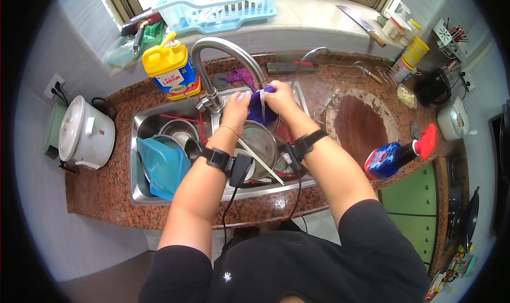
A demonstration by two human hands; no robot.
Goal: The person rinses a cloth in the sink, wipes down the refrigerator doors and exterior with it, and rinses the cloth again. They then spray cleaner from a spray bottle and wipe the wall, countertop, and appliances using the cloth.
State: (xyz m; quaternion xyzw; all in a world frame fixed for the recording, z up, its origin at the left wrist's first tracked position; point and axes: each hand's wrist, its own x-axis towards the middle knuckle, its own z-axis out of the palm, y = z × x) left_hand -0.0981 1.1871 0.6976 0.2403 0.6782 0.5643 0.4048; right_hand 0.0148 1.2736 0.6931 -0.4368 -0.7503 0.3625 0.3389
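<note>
Under the curved steel faucet point(220, 43), both of my hands grip a purple cloth point(258, 107), with water running onto it. My left hand point(237, 107) is closed on the cloth's left side, and my right hand point(281, 98) is closed on its right side. Below them, the right sink basin holds a large metal pan point(257, 138), with pale chopsticks point(261, 162) lying across it. The left basin holds a blue plastic basket point(163, 167) and several metal bowls point(179, 130). A magenta cloth point(241, 77) lies behind the sink.
A yellow detergent jug point(171, 69) stands behind the sink. At left is a white cooker point(87, 133). To the right are a round board point(361, 123) and a spray bottle point(396, 157). The sill holds a blue dish rack point(212, 16) and a knife point(361, 24).
</note>
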